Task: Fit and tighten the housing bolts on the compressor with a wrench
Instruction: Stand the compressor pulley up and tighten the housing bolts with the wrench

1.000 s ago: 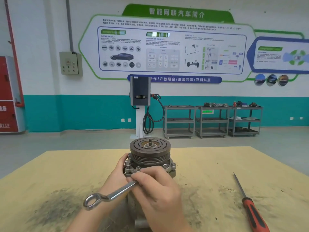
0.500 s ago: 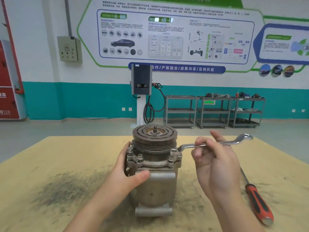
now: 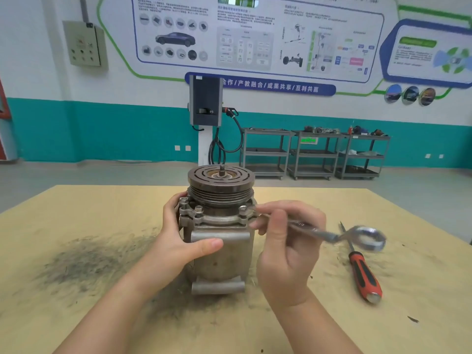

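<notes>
A tan board table [image 3: 383, 213] carried the compressor [image 3: 221, 241] standing upright near its middle. A red-handled screwdriver [image 3: 364, 272] lay to the right. Dark gritty dust [image 3: 84, 261] smeared the surface on the left.

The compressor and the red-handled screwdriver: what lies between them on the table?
In the head view, the right hand holding the wrench lies between the compressor and the screwdriver; under them, only bare table.

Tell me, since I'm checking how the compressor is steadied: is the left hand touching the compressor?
Touching. The head view shows the left hand wrapped round the compressor body, thumb pressed flat across its front.
</notes>
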Tool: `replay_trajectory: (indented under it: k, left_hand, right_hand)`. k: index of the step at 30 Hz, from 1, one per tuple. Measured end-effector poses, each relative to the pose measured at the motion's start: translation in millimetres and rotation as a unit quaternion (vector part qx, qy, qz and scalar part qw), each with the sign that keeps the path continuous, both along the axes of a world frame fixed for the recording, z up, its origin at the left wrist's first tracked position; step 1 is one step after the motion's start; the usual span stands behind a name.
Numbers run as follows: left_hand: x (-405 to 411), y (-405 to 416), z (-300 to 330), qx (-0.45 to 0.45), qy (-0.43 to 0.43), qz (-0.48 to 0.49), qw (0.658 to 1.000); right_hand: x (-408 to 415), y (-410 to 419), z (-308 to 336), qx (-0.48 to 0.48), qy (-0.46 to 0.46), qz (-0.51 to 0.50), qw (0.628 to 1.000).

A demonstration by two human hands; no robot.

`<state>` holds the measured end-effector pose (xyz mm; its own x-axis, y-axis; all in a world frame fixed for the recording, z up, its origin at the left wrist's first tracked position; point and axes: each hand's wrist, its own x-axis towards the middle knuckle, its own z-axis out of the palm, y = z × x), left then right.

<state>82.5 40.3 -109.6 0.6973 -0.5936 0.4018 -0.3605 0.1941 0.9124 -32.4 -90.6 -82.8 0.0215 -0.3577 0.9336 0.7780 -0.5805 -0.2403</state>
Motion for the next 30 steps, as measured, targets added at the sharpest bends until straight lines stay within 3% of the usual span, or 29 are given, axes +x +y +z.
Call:
replay_trajectory:
  k: [5,10,12,14,17,19,27,30]
  left_hand:
    - [-0.1,-4.4,-4.5,-0.012,-0.017,0.023,1.0]
    - [-4.2,-8.8,-3.1,-0.007,-0.009,0.034,0.999]
    - [-5.0,-6.3,-3.2,-0.007,-0.002,0.019,1.0]
    - [-5.9,-4.9,-2.7,-0.008,0.006,0.009,1.0]
    - [-4.6,-3.0,-1.7,-0.007,0.008,-0.001,1.0]
    - [-1.7,-1.0,-1.2,-0.011,0.017,-0.012,1.0]
    - [0.4,3.2,4.5,0.025,0.022,-0.024,0.999]
    - [2.2,4.0,4.4,0.033,0.02,-0.017,0.999]
  right_hand:
    - [1.2,8.6,-8.6,-0.135,0.03,-0.092,0.986]
    - [-1.3,10.7,-4.9,-0.182,0.053,-0.106,0.976]
    - [-5.2,7.0,3.2,-0.108,0.042,-0.083,0.99]
    - [-8.4,2.4,13.7,0.037,0.035,-0.005,0.999]
    - [-9.2,-10.3,24.0,0.233,0.065,0.14,0.96]
    - [-9.3,-20.0,27.5,0.303,0.099,0.208,0.925]
    - [-10.1,-33.6,33.8,0.343,0.176,0.325,0.864]
    - [-8.3,-28.1,28.2,0.317,0.151,0.273,0.895]
